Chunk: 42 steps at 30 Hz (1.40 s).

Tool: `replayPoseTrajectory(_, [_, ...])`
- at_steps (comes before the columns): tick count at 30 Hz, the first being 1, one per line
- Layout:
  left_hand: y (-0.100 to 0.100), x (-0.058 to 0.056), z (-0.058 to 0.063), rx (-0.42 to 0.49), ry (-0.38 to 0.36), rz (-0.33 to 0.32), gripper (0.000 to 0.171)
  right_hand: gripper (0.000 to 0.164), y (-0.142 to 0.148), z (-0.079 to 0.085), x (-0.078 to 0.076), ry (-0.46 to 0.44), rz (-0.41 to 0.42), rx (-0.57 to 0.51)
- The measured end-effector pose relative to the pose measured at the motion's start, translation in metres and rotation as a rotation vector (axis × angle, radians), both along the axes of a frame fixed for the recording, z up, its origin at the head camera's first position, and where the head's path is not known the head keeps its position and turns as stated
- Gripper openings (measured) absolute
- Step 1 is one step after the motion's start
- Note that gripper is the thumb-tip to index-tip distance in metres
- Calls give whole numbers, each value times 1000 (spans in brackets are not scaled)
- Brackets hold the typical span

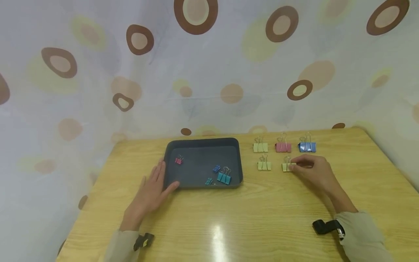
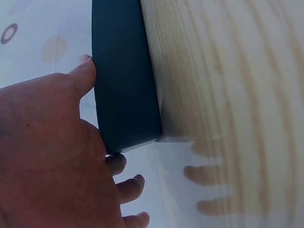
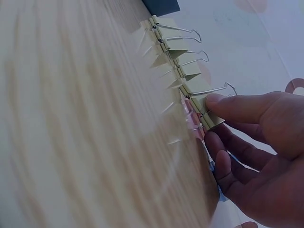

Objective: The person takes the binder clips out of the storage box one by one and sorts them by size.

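My right hand [image 1: 312, 171] pinches a pale yellow binder clip [image 1: 286, 167] between thumb and fingers, right at the tabletop. To its left stands another yellow binder clip [image 1: 264, 166]. Behind are a third yellow clip [image 1: 260, 147], a pink binder clip [image 1: 283, 147] and a blue binder clip [image 1: 307, 147] in a row. My left hand [image 1: 151, 191] lies with straight fingers along the left side of a dark tray [image 1: 203, 142], thumb at its front rim. In the right wrist view the thumb presses the held clip [image 3: 209, 114].
Inside the tray are a small pink clip [image 1: 178, 160], a small blue clip [image 1: 216, 169], a small teal clip [image 1: 208, 181] and a larger teal clip [image 1: 224, 177]. A patterned cloth [image 1: 209, 72] hangs behind the wooden table [image 1: 262, 222].
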State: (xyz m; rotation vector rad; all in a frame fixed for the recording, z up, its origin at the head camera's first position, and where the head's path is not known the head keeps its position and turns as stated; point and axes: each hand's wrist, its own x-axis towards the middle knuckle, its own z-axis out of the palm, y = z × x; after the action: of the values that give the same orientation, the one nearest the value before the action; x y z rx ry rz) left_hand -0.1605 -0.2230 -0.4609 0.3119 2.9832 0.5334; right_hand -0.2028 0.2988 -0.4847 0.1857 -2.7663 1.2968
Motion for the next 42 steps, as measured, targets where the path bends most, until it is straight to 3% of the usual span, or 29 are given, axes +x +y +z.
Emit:
replayPoseTrajectory(14, [1,-4,1,-11,-6,0,93,27,2,0,-2,-11,10,31])
replayPoseTrajectory(19, [1,-4,0,-13,-8,0,94,36,3,3,-1,-40,-24,4])
replayPoseTrajectory(24, [1,-3,0,-8,-4,0,93,39,5,9,0,51,-66,-81])
replayPoseTrajectory(30, [0,-2,0,-5,-6,4,95,38,-3,19,0,137,-22,-144])
replayPoseTrajectory(42, [0,-2,0,-17,0,8,94,28,-34,38,7,128,78,-141])
